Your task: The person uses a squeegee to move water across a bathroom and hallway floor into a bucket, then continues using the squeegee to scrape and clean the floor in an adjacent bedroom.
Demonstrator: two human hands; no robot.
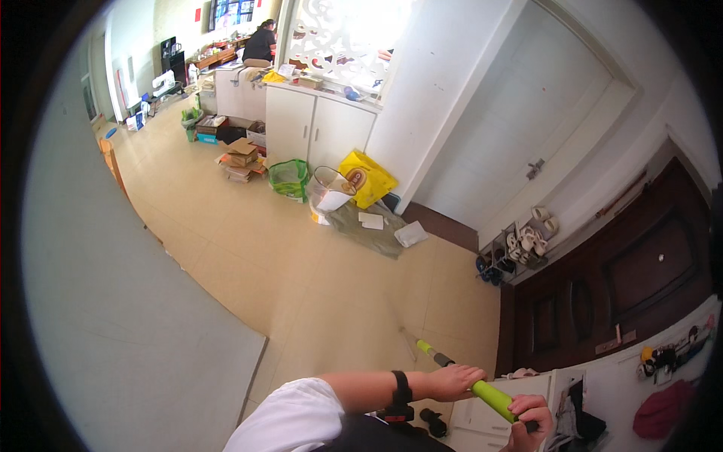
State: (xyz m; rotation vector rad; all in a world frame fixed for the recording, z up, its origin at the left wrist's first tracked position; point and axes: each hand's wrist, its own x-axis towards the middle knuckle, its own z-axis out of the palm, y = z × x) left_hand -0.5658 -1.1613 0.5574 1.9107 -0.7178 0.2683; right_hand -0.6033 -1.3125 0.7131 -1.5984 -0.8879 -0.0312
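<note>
A long pole with a green grip (pixel 495 399) slants from the lower right towards the tiled floor. My left hand (pixel 455 381), with a black band on its wrist, is closed around the pole near the lower end of the grip. Higher up, my right hand (pixel 530 417) is closed around the grip by its dark end cap. Past my left hand the pole shows grey and green sections, then a thin, blurred end close to the floor; what is fitted there cannot be told.
Near the white cabinet (pixel 319 125) stand a green bag (pixel 289 179), a clear-lined bin (pixel 329 192), a yellow bag (pixel 367 178) and cardboard boxes (pixel 242 153). A shoe rack (pixel 511 251) adjoins the dark door (pixel 610 271). A wall edge (pixel 261 344) juts in at left. A person (pixel 260 42) sits far back.
</note>
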